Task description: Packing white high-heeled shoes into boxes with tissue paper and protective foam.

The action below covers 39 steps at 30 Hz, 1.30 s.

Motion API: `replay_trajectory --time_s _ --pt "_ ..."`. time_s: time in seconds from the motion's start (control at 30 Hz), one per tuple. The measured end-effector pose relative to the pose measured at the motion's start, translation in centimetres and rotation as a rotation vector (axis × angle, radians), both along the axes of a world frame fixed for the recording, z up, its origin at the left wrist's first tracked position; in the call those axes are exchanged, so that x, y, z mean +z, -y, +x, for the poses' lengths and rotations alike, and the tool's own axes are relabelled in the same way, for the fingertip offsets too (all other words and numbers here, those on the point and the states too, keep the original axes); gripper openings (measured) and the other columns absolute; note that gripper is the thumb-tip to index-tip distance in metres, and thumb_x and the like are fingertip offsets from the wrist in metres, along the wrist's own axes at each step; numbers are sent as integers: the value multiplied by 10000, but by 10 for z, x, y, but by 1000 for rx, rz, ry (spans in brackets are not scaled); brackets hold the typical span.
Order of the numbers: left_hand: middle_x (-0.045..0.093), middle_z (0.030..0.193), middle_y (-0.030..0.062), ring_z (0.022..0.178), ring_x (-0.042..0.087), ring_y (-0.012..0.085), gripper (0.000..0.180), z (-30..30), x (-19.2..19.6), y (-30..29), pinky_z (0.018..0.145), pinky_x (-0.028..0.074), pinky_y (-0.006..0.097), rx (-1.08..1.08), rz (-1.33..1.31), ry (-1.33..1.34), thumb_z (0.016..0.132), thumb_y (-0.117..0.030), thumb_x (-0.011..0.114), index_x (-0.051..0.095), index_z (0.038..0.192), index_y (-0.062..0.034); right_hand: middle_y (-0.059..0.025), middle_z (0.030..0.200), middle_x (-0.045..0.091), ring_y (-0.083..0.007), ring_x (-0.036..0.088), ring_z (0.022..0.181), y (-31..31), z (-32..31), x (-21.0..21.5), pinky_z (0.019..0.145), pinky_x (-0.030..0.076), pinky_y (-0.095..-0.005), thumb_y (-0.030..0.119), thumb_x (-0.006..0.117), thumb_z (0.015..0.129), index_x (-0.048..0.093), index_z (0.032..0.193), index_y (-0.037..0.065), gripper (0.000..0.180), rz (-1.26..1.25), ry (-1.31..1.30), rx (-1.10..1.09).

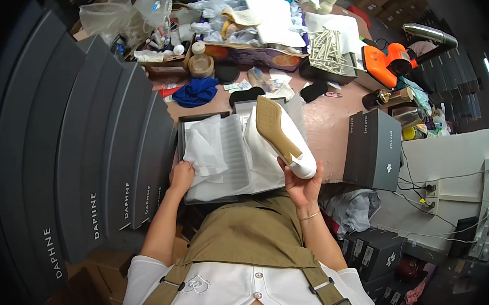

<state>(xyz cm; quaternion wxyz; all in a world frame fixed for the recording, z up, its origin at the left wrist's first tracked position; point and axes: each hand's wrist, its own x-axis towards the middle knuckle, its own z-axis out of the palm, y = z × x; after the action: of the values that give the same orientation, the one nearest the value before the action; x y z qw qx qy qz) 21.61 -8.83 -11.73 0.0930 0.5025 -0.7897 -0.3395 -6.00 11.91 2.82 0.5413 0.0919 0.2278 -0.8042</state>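
White shoe held over open dark box
Right hand curled round the shoe's heel end; left hand half-closed at the box's left rim, its hold, if any, on tissue paper unclear

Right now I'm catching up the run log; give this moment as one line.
left hand: at left edge of open grey box, by white paper | right hand: holding white shoe, tan sole facing camera
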Motion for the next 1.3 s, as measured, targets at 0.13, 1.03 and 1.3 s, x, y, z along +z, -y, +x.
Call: replay_trajectory --time_s 0.13,1.03,1.3 --pt "608 949 282 894 596 446 233 -8 48 12 774 473 471 -33 -50 -33 826 -126 589 604 965 60 -122 1273 541 -285 548 1170 -8 -4 -19 911 552 -432 496 640 845 446 1329 56 683 56 -70 -76" --pt "590 806 124 730 591 252 219 -64 144 27 670 447 326 70 -202 -417 885 -174 643 664 950 34 -121 1322 504 -266 503 1228 -18 9 -14 1044 442 -459 568 713 743 355 1391 25 917 23 -301 79" --pt "608 813 131 708 599 270 203 -71 138 21 645 452 336 0 -172 -510 897 -169 620 669 946 22 -128 1313 509 -258 523 1201 -14 13 -13 1045 435 -456 543 746 718 367 1373 -13 940 47 -409 120"
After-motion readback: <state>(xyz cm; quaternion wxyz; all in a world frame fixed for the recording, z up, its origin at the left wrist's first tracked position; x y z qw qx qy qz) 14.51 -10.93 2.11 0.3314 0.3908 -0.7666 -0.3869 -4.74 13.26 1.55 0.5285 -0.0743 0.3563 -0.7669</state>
